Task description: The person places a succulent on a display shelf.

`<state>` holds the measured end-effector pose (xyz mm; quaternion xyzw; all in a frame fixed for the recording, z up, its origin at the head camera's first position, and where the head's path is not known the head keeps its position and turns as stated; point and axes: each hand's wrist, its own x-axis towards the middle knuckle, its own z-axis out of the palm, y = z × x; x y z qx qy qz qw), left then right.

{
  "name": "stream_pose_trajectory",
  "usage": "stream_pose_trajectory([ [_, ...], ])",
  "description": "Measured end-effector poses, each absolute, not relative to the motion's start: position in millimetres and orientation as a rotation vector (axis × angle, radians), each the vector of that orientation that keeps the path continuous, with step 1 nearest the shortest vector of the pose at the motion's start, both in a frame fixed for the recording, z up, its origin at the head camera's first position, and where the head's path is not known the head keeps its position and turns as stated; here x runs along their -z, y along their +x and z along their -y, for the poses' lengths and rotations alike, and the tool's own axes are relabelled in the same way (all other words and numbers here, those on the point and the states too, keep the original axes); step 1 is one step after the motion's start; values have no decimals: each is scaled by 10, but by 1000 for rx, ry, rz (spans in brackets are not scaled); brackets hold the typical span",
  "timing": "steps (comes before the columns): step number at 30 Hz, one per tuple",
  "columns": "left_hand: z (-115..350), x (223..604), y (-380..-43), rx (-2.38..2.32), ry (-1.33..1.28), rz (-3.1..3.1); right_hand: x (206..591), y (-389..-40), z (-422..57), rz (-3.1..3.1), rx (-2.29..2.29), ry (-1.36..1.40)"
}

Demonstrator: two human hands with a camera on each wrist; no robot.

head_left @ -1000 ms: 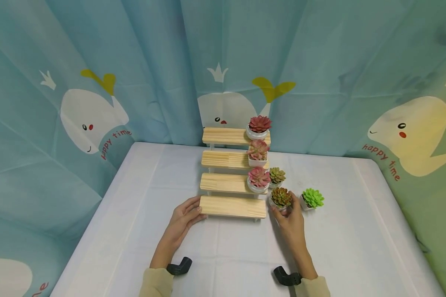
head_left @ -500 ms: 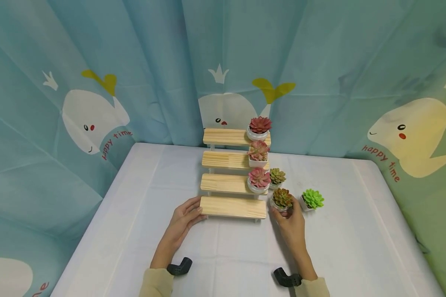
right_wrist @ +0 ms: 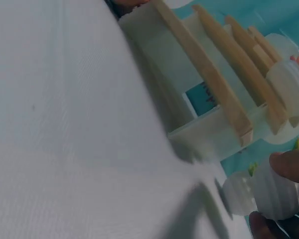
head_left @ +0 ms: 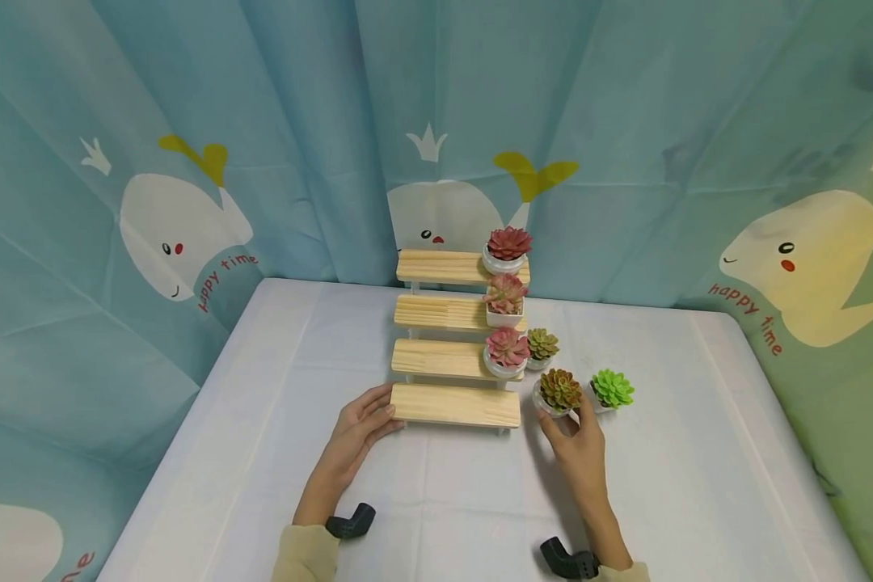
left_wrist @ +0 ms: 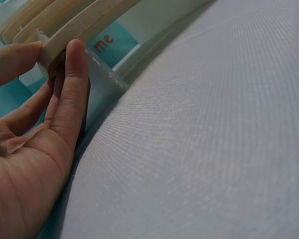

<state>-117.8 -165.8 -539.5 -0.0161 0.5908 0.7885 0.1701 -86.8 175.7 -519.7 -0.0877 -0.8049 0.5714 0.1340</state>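
Note:
My left hand (head_left: 360,428) grips the left end of the lowest board of a four-tier wooden plant stand (head_left: 454,406), thumb on top and fingers beneath in the left wrist view. My right hand (head_left: 580,449) holds a brownish-green succulent in a round white pot (head_left: 558,391), just right of the stand. In the right wrist view, thumb and fingers pinch that white pot (right_wrist: 274,191). The upper tiers each carry a potted succulent at the right end: dark red (head_left: 509,244), pink in a square pot (head_left: 505,296), and pink in a round pot (head_left: 507,349). The lowest board is bare.
An olive-green succulent (head_left: 541,346) stands on the table close to the stand's right side. A bright green succulent (head_left: 612,390) sits right of my right hand. White cloth covers the table (head_left: 698,453); a blue whale-print curtain (head_left: 320,162) hangs behind it.
My right hand has shifted slightly right and toward me with the brownish-green succulent, away from the stand. The left hand has stayed on the lowest board.

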Motion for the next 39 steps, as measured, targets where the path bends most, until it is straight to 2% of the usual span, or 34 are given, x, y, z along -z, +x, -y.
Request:
stream_pose_trajectory([
  [21, 1663, 5386, -1188, -2235, -53, -1680, 5124, -804, -1657, 2175, -1822, 49],
  [39, 1659, 5393, -1188, -2239, -58, -1670, 5128, -805, -1497, 2309, -1576, 249],
])
